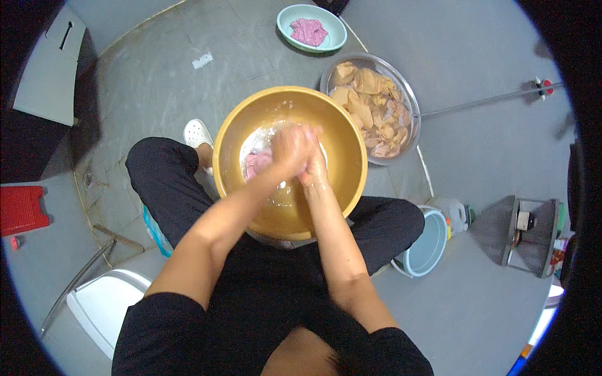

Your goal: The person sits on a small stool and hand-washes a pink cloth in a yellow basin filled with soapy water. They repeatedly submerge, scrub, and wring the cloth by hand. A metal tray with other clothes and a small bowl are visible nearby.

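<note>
Both hands are together over a yellow-gold plastic basin (345, 160) that stands between my bent legs. Motion blurs my left hand (289, 146), which is closed over my right hand (314, 157). A wet pink cloth (257, 163) is bunched in them; one part of it trails to the left above the basin's floor, and the rest is hidden by my fingers. Shallow, shiny water with some foam lies at the basin's bottom. My right wrist is wet.
A clear tub (414, 141) of tan cloths soaking in water stands right of the basin, a hose (489, 101) reaching its rim. Beyond is a mint bowl (341, 35) holding pink cloth (309, 32). A light-blue bucket (430, 244) sits by my right knee, a toilet (106, 301) behind left.
</note>
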`<state>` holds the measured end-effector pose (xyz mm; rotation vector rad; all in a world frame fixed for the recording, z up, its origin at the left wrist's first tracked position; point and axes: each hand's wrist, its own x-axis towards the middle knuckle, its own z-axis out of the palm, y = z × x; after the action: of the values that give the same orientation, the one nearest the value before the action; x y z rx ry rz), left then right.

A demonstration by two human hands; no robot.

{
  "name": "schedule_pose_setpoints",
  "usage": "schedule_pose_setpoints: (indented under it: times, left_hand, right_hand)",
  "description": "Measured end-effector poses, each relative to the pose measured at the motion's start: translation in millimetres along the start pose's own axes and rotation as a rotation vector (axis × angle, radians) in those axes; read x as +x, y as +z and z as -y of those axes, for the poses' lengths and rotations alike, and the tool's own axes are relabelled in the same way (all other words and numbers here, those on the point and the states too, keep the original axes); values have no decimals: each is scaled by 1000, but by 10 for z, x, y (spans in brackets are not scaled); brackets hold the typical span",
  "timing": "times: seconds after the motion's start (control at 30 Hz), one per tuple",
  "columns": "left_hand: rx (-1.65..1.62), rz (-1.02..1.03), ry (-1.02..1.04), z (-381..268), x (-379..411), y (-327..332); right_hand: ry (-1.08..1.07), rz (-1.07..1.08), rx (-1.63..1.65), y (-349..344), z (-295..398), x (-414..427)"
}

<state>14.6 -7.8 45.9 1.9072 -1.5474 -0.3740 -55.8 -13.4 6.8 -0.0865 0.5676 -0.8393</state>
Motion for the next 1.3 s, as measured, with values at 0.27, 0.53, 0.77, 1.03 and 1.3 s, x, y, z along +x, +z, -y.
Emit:
schedule_pose_setpoints:
  times: [0.27,0.53,0.77,1.03,1.3]
  left_hand:
    - [-49,102,-152,205,-36,86]
    - [-317,97,109,-165,-600,-19]
    - [-198,105,-120,164,-177,147]
    - [-1054,824,-216,144,-846,96]
    - [-1722,398,-1011,722,-539,135]
  right_hand:
    - [-58,-168,-78,-84,-200,-41]
    - [71,468,179,-156,-12,-27]
    - [55,-101,16,4,-30,-232]
    - [-342,-457,-512,78,484,-928]
    - [-370,-347,-1595,20,701,-307]
